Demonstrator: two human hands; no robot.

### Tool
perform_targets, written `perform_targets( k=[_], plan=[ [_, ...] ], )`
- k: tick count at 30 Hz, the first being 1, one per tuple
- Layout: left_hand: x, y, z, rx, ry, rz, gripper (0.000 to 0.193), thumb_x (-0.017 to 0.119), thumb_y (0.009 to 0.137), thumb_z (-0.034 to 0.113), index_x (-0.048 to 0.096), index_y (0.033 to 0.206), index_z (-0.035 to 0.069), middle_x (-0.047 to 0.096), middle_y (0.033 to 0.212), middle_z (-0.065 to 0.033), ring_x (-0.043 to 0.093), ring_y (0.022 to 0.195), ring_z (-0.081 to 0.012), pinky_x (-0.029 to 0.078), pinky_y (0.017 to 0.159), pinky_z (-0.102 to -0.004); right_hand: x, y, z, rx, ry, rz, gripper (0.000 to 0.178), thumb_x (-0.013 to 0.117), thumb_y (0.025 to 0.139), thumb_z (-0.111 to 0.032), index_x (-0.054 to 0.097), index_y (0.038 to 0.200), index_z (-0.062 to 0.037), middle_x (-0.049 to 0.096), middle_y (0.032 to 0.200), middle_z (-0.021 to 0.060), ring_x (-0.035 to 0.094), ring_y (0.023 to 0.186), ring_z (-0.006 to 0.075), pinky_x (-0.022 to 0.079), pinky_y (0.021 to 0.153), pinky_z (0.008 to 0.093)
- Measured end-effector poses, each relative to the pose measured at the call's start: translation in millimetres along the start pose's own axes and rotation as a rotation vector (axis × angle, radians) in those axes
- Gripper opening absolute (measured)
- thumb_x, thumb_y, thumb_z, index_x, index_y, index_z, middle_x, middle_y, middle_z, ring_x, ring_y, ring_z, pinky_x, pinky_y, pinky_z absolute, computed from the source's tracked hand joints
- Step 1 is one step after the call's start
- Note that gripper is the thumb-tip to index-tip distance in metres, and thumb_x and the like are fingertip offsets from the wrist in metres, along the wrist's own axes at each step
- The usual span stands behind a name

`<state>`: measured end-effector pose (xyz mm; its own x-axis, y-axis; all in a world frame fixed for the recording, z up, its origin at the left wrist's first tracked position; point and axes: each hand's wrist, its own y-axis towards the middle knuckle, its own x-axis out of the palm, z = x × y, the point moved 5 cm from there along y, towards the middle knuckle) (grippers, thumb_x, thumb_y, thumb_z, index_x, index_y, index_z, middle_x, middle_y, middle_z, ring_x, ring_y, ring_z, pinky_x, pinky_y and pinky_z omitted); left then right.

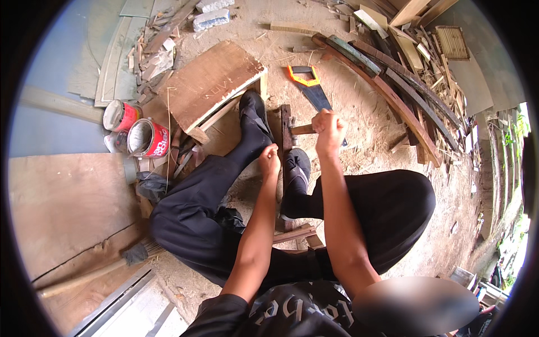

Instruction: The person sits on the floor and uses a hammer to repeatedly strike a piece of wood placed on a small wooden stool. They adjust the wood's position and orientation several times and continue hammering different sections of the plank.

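Observation:
My right hand (330, 132) is closed round the wooden handle of a hammer (304, 130), whose head is over a dark narrow piece of wood (286, 137) lying between my feet. My left hand (270, 161) is closed beside that wood, near my left ankle; whatever its fingers grip, if anything, is hidden. On the ground just beyond my right hand lies a handsaw (315, 92) with an orange and black handle. My right forearm and hand cover part of its blade. My right foot (296, 168), in a dark sandal, rests against the wood.
A low wooden bench (216, 81) stands ahead to the left, next to red paint cans (150, 140). Long timber pieces (387, 101) and scrap wood (432, 73) pile up at the right. White blocks (211, 19) lie at the far left, and a plywood sheet (67, 196) leans nearer.

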<state>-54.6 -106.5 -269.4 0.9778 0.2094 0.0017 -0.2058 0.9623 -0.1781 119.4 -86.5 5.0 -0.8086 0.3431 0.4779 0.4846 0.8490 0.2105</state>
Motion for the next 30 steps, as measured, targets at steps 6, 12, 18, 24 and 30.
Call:
perform_targets(
  k=[6, 12, 18, 24, 30],
  plan=[
    [18.5, 5.9, 164.5, -0.426, -0.592, -0.433, 0.059, 0.046, 0.103, 0.052, 0.055, 0.132, 0.002, 0.062, 0.133, -0.0149, 0.053, 0.128, -0.0238, 0.040, 0.105, -0.0474, 30.8, -1.4, -93.2, -0.076, 0.096, -0.337, 0.036, 0.044, 0.092, -0.011, 0.033, 0.058, -0.0092, 0.031, 0.052, 0.0003, 0.028, 0.049, 0.0123, 0.023, 0.050, 0.0309],
    [-21.4, -2.5, 261.8, -0.227, -0.647, -0.373, 0.017, 0.065, 0.098, 0.026, 0.070, 0.102, 0.010, 0.071, 0.099, -0.0039, 0.065, 0.092, -0.0121, 0.050, 0.081, -0.0292, 67.4, -44.4, -141.3, -0.070, 0.223, -0.452, 0.035, 0.041, 0.089, -0.018, 0.028, 0.058, -0.0134, 0.030, 0.050, -0.0009, 0.023, 0.047, 0.0125, 0.026, 0.055, 0.0334],
    [-89.7, -30.3, 261.1, -0.093, -0.363, -0.127, 0.024, 0.070, 0.094, 0.028, 0.072, 0.104, 0.006, 0.069, 0.093, -0.0018, 0.064, 0.089, -0.0112, 0.048, 0.077, -0.0249, 98.6, -80.4, -127.9, -0.023, 0.271, -0.517, 0.036, 0.044, 0.089, -0.018, 0.029, 0.056, -0.0119, 0.033, 0.048, 0.0008, 0.024, 0.044, 0.0137, 0.027, 0.052, 0.0340],
    [-149.5, -54.5, 255.4, 0.012, -0.409, -0.183, 0.023, 0.073, 0.091, 0.023, 0.075, 0.101, 0.002, 0.066, 0.096, -0.0002, 0.061, 0.102, -0.0125, 0.048, 0.087, -0.0290, 154.0, -119.9, -122.2, -0.050, 0.196, -0.595, 0.046, 0.054, 0.096, -0.014, 0.038, 0.055, -0.0018, 0.039, 0.050, 0.0037, 0.032, 0.044, 0.0137, 0.026, 0.047, 0.0327],
    [-204.1, -54.4, 284.4, 0.106, -0.233, 0.167, 0.022, 0.074, 0.090, 0.021, 0.076, 0.098, 0.000, 0.068, 0.079, 0.0009, 0.058, 0.074, -0.0071, 0.046, 0.073, -0.0238, 183.9, -124.5, -114.3, -0.039, 0.234, -0.528, 0.046, 0.051, 0.097, -0.020, 0.035, 0.056, -0.0068, 0.036, 0.049, 0.0037, 0.028, 0.044, 0.0127, 0.023, 0.047, 0.0313]
  ],
)
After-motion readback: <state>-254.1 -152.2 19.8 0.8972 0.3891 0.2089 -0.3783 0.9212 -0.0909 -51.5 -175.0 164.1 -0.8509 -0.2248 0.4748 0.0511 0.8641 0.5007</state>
